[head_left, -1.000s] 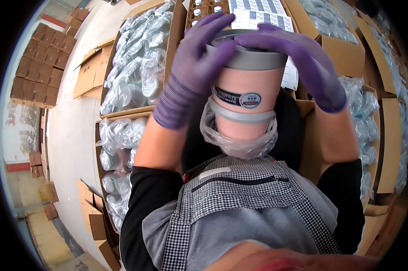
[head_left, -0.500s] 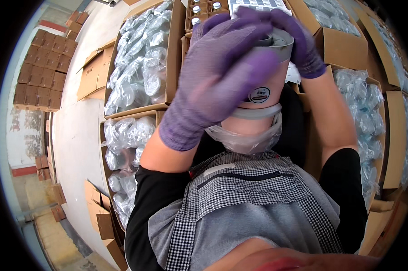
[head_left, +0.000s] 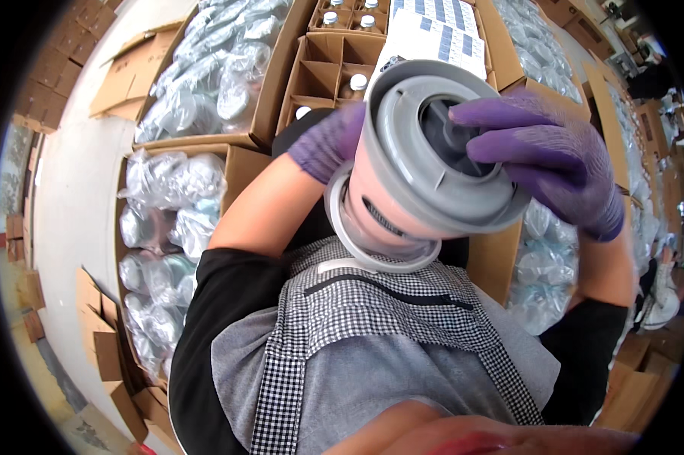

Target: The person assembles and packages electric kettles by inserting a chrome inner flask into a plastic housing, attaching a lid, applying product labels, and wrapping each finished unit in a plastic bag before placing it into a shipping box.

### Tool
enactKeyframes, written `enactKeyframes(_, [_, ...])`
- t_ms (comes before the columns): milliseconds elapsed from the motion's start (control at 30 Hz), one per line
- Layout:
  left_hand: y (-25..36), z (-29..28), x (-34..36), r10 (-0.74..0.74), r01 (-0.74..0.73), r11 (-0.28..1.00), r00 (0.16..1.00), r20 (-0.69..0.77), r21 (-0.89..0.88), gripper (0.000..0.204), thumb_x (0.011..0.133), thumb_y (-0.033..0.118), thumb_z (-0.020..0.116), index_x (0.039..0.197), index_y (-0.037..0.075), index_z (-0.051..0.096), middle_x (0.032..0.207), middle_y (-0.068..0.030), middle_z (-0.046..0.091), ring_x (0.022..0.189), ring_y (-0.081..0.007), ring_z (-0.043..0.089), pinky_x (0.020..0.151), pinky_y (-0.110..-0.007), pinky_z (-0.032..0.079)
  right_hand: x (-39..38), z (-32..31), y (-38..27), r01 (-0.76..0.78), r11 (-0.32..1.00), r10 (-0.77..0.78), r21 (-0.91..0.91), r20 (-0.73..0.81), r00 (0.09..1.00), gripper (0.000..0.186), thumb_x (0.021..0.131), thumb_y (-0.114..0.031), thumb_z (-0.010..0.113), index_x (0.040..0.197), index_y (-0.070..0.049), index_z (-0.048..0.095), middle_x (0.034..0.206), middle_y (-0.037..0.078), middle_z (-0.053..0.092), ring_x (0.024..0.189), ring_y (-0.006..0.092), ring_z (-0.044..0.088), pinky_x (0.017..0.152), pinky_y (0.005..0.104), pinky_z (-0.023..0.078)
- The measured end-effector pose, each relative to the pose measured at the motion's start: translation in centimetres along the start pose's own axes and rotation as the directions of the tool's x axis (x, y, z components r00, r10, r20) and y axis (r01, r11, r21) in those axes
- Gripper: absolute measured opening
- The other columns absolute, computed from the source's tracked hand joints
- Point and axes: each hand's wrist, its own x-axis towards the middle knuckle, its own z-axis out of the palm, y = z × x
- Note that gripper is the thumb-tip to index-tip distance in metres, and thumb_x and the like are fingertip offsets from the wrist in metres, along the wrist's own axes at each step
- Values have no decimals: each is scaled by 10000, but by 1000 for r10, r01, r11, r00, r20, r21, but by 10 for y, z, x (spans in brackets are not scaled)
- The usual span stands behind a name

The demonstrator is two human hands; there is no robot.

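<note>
A pink vacuum flask (head_left: 383,199) with a wide grey collar is tilted in front of my chest, its top turned up toward me. A dark stopper (head_left: 449,136) sits in the round opening of the collar. My right hand (head_left: 565,155), in a purple knit glove, comes from the right with its fingers closed on the stopper. My left hand (head_left: 340,140), gloved alike, supports the flask from its left side; its fingers are hidden behind the body. Around the lower end of the flask is a pale grey ring (head_left: 399,265) with clear plastic near it.
Open cartons of plastic-wrapped items (head_left: 217,83) stand left and right. Ahead, a divided carton (head_left: 311,68) holds several capped bottles, beside printed white sheets (head_left: 436,38). Flattened cardboard (head_left: 133,72) lies on the floor at left. A person (head_left: 664,296) is at far right.
The flask has tipped so its top faces me. My left hand has gone from over the front to behind its left side; my right hand has moved down onto the stopper.
</note>
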Motion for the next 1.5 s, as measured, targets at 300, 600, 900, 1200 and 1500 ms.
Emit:
enactKeyframes(300, [-22, 15, -8, -100, 103, 994, 991, 93, -30, 475, 963, 358, 518, 1265, -1, 595, 1384, -168, 570, 1354, -294, 475, 1131, -403, 376, 66, -21, -21, 631, 689, -294, -358, 657, 694, 391, 711, -266, 788, 1066, -146, 676, 1012, 32, 671, 871, 205, 655, 731, 374, 554])
enactKeyframes(600, [-17, 16, -8, -110, 111, 994, 984, 141, 0, 563, 980, 420, 451, 1332, -13, 516, 1432, -176, 516, 1384, -292, 437, 1151, -401, 341, 47, 11, 23, -619, 741, 661, -260, 122, 740, 363, 885, -343, 616, 865, 11, 695, 647, 152, 603, 592, 210, 605, 603, 341, 494])
enactKeyframes(900, [-8, 16, -17, -191, 191, 981, 968, 164, 17, 651, 996, 483, 383, 1400, -25, 438, 1479, -184, 462, 1414, -290, 399, 1171, -400, 306, 44, -16, -14, 420, 751, -127, -510, 513, 849, 360, 810, -280, 735, 1132, -125, 695, 1036, 71, 683, 851, 177, 651, 770, 369, 570])
enactKeyframes(1200, [-17, 22, -13, -205, 200, 979, 961, 188, 43, 740, 1013, 546, 316, 1467, -37, 359, 1527, -192, 408, 1444, -288, 361, 1191, -399, 271, 53, 12, -22, -70, 943, 220, -326, 453, 864, 209, 828, -235, 740, 873, -55, 642, 765, 111, 641, 697, 250, 672, 696, 363, 563])
enactKeyframes(1500, [18, -14, -88, -237, 235, 962, 971, 2, 137, 830, 1030, 609, 248, 1535, -49, 280, 1574, -200, 354, 1474, -287, 323, 1211, -398, 236, -66, 24, 39, -362, 890, 446, 278, -370, 815, 492, 1047, -340, 519, 1433, -36, 510, 1322, 136, 601, 1216, 195, 570, 1053, 337, 446])
